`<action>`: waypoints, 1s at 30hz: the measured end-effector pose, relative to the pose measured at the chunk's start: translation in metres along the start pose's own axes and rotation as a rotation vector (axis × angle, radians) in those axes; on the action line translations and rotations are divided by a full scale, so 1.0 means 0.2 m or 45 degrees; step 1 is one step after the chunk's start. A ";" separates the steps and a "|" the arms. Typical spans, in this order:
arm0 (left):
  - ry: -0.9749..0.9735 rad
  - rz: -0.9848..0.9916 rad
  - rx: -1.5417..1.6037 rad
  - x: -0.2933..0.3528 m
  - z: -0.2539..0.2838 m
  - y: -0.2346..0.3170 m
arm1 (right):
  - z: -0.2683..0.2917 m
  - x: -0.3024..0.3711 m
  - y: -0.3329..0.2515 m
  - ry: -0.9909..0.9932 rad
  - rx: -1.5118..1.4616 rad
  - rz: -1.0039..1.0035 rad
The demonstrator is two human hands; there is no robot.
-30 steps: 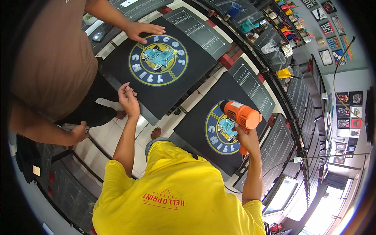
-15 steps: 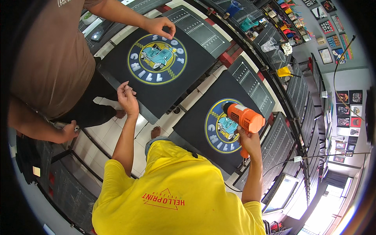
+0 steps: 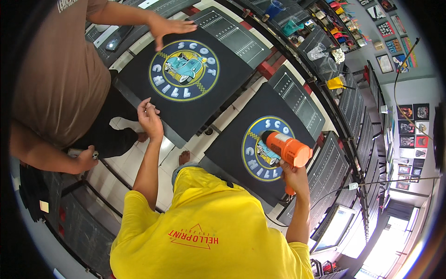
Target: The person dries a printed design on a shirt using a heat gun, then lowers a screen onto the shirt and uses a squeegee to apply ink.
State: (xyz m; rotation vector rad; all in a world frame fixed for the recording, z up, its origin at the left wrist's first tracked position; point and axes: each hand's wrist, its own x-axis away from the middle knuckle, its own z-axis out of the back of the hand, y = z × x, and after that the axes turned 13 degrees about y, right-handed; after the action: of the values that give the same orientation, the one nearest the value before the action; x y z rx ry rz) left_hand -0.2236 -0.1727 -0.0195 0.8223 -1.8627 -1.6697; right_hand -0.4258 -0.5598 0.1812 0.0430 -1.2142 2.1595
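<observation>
My right hand (image 3: 296, 177) grips an orange heat gun (image 3: 289, 148) by its handle. Its dark nozzle points left, over a black fabric (image 3: 232, 135) stretched on the right-hand board. The gun hides part of that fabric's round scooter print (image 3: 253, 160). My left hand (image 3: 149, 120) is raised with loosely curled fingers and nothing visible in them. It is nearest the front edge of another black fabric (image 3: 204, 109), which bears a matching blue and yellow scooter print (image 3: 184, 70). A co-worker's spread hand (image 3: 173, 30) is over that fabric's far left part.
The co-worker's other hand (image 3: 86, 160) holds a small metallic cylinder. Printing boards (image 3: 320, 176) line the right side. Plastic cups (image 3: 318, 52), a yellow container (image 3: 335, 83) and a tool rack (image 3: 341, 23) stand beyond the rail. A cable (image 3: 325, 197) runs near my right forearm.
The heat gun has shifted slightly toward me and left, its nozzle swinging nearer. The co-worker's upper hand has moved left, its fingers now spread. My left hand has barely moved.
</observation>
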 end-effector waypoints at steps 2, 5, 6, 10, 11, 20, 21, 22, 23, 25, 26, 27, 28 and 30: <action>0.014 0.033 -0.005 0.01 -0.01 0.03 | 0.01 -0.03 0.06 0.057 0.028 0.000; 0.026 -0.006 -0.034 0.00 0.00 0.00 | 0.01 0.04 -0.02 -0.106 0.024 -0.019; 0.021 -0.010 -0.020 0.00 0.00 0.00 | 0.01 0.03 0.01 -0.148 -0.004 -0.025; 0.011 -0.017 0.011 0.00 -0.01 0.00 | -0.01 0.03 0.03 0.009 0.009 -0.039; 0.009 -0.017 0.012 0.00 -0.01 0.00 | 0.00 0.04 0.02 -0.036 0.032 -0.021; 0.023 0.006 0.049 -0.01 0.01 -0.02 | -0.03 0.08 0.01 -0.076 0.074 -0.029; 0.021 0.002 0.042 -0.01 0.00 -0.02 | -0.03 0.09 0.01 -0.117 0.083 -0.026; 0.019 -0.002 0.034 0.00 0.00 -0.01 | -0.03 0.09 0.02 -0.084 0.076 -0.017; 0.018 -0.006 0.026 0.00 -0.01 -0.01 | -0.04 0.07 0.05 -0.051 0.070 -0.007; 0.026 0.008 0.043 0.00 -0.01 0.00 | -0.04 0.06 0.07 -0.048 0.076 0.020; 0.030 0.016 0.051 0.00 -0.01 0.00 | -0.04 0.06 0.07 -0.071 0.089 0.037; 0.030 0.012 0.032 0.00 -0.01 0.00 | -0.04 0.07 0.05 -0.088 0.100 0.055; 0.030 0.009 0.013 0.00 -0.01 0.00 | -0.05 0.09 -0.01 -0.122 0.076 -0.025; 0.028 0.019 0.005 0.01 -0.01 0.02 | -0.06 0.08 0.01 -0.079 0.056 -0.043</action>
State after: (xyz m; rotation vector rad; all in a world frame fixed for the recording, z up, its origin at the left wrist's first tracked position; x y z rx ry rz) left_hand -0.2244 -0.1745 -0.0154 0.8236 -1.8534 -1.6418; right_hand -0.4361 -0.5419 0.1782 0.1489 -1.1926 2.1698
